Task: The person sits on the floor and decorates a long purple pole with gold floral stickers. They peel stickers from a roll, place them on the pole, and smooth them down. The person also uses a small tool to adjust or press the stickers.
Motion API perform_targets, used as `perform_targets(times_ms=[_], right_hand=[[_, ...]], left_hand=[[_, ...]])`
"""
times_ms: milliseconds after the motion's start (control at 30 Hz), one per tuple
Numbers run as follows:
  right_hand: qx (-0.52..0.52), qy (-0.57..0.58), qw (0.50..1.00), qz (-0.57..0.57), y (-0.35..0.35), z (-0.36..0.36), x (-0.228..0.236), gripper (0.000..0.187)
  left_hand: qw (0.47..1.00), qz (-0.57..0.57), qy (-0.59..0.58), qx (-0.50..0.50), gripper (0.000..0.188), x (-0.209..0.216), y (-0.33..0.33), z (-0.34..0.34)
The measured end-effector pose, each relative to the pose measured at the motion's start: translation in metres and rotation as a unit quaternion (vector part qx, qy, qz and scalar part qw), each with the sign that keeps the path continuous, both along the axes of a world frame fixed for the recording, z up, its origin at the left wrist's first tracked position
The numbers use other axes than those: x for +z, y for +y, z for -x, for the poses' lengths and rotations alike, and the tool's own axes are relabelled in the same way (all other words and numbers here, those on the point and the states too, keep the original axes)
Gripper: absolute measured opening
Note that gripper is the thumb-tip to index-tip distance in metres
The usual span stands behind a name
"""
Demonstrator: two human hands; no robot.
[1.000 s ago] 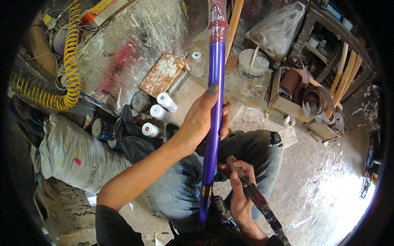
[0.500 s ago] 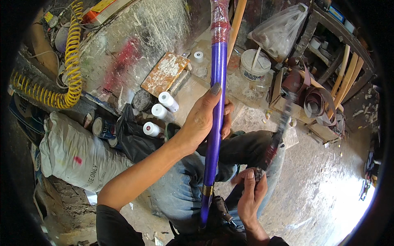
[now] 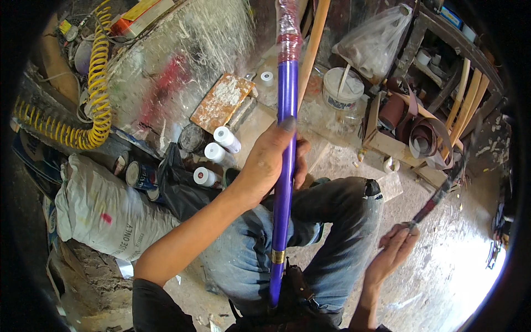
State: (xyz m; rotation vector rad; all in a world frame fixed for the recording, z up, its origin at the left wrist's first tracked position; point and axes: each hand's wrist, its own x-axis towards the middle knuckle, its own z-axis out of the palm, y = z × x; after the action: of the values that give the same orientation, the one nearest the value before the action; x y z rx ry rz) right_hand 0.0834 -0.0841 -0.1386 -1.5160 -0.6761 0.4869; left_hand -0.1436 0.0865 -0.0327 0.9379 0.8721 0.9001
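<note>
A glossy purple pole (image 3: 286, 180) stands lengthwise before me, its lower end near my lap and a gold band (image 3: 278, 257) close to that end. Crinkled clear film with reddish bands, the plastic wrap (image 3: 289, 41), covers its upper part. My left hand (image 3: 265, 157) is closed around the pole's middle, thumb along the front and fingertips showing on the far side. Off to the right, beyond my knee, my right hand (image 3: 391, 249) pinches the near end of a long dark strip (image 3: 437, 200) with a reddish part. The strip's far end is blurred, and its material is unclear.
White-capped spray cans (image 3: 227, 139) stand left of the pole by a black plastic bag (image 3: 182, 185) and a stuffed white sack (image 3: 105, 207). A coiled yellow hose (image 3: 99, 94) hangs at left. Far right are a white tub (image 3: 343, 88), sandpaper rolls (image 3: 426, 137) and wooden sticks (image 3: 470, 99).
My right hand has moved right, away from the pole, and the dark strip has swung outward with it. My left hand keeps its grip; the pole's upper end has shifted slightly left.
</note>
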Motion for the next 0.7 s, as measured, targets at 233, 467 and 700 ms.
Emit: perform_targets(times_ms=[233,467,700], right_hand=[[-0.100,-0.118,0.949,0.275,-0.126,-0.066,-0.216,0.028],[-0.127,-0.267,0.859,0.418,-0.196,-0.056,-0.266,0.025],[0.060,-0.132,0.978,0.147,-0.057,-0.021,-0.076,0.029]], left_hand=[[0.986,-0.130,0.101,0.011,0.043,0.012,-0.010,-0.003],[0.997,-0.044,0.070,0.000,0.052,-0.002,-0.014,-0.022],[0.983,-0.019,0.174,-0.056,0.049,0.002,-0.013,-0.046]])
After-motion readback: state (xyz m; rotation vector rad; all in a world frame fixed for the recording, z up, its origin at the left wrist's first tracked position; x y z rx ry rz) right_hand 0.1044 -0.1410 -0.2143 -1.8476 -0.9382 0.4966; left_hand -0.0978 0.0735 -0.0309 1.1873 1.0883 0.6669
